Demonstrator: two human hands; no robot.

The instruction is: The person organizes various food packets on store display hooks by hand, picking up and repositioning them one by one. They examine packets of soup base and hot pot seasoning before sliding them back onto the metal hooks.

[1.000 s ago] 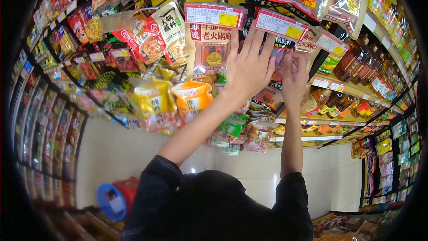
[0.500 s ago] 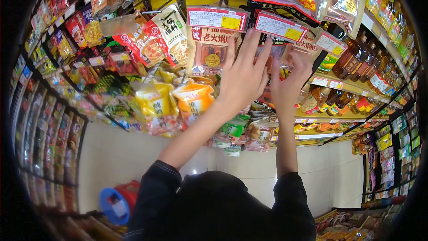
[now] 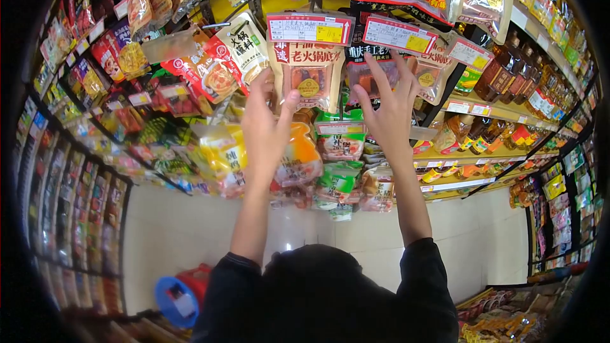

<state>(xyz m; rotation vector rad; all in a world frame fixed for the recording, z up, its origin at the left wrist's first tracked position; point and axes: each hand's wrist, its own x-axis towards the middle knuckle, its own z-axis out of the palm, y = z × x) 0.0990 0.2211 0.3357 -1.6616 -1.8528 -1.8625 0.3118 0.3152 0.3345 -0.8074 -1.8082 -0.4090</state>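
Observation:
My left hand (image 3: 265, 128) is raised at the rack with thumb and fingers apart, its thumb overlapping the lower left edge of a beige hotpot base packet (image 3: 309, 82). Just beyond its fingertips hangs a white hotpot seasoning pouch (image 3: 244, 47). Fingers spread, my right hand (image 3: 389, 107) reaches up over a black hotpot base packet (image 3: 367, 76), and nothing is held in it. A second beige packet (image 3: 429, 79) hangs to its right. Above the packets are price tags, one on the left (image 3: 310, 29) and one on the right (image 3: 400, 35).
Orange and yellow bags (image 3: 302, 155) and green bags (image 3: 340, 181) hang lower down. Bottles of oil (image 3: 499, 79) stand on shelves to the right. On the floor at the lower left is a blue and red container (image 3: 178, 302).
My left hand has moved left and down from the black packet to the beige one. My right hand has shifted slightly left, its fingers now spread over the black packet.

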